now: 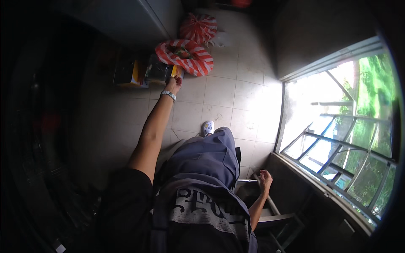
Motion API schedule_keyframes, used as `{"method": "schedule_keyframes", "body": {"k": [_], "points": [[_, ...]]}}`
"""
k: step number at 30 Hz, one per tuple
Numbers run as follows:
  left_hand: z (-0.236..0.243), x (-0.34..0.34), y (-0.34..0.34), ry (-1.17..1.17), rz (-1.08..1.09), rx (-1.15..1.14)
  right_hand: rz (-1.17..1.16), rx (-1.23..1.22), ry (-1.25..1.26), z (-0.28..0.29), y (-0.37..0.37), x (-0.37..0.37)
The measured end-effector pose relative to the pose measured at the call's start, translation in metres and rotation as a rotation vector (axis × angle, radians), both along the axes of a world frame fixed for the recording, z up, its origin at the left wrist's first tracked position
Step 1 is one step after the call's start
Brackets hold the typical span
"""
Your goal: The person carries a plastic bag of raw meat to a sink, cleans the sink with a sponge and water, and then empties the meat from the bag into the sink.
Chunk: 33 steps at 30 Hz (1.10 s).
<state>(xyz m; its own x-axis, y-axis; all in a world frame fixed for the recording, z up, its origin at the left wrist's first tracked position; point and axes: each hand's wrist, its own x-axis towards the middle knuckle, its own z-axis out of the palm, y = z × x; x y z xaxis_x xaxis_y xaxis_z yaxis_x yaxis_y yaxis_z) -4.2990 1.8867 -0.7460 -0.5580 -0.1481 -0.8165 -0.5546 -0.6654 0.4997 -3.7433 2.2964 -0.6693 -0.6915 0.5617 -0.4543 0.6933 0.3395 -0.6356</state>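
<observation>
My left arm stretches forward over the tiled floor, and a light-coloured watch or bracelet circles the wrist. At its end my left hand (pixel 174 83) is closed, fingers curled, at the yellow-edged side of a dark box (pixel 159 69). Whatever those fingers hold, if anything, is too small to make out. Just beyond the hand lies a red-and-white striped plastic bag (pixel 198 61), its mouth spread open around something greenish. At my right side my right hand (pixel 265 182) is raised with loosely bent fingers apart and nothing in them, beside a metal-framed seat or rack (pixel 272 206).
A second striped bag (pixel 198 27), bunched shut, sits behind the first, with a whitish bag (pixel 220 40) next to it. Another dark-and-yellow box (pixel 128 74) stands left. A pale cabinet (pixel 122 21) rises at the far left. A barred window (pixel 337 126) lines the right wall.
</observation>
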Motion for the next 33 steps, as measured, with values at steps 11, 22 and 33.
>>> {"method": "schedule_keyframes", "body": {"k": [11,22,33], "points": [[-0.066,-0.176,0.04,-0.064,0.196,-0.046,0.137,-0.573,-0.638,-0.061,0.161,-0.242],[-0.108,-0.316,0.029,0.006,0.139,-0.417,0.352,-0.172,-0.42,-0.056,0.286,-0.653],[-0.086,-0.317,0.006,-0.141,-0.718,-1.545,0.897,-0.116,-0.577,-0.059,0.193,-0.798]]}}
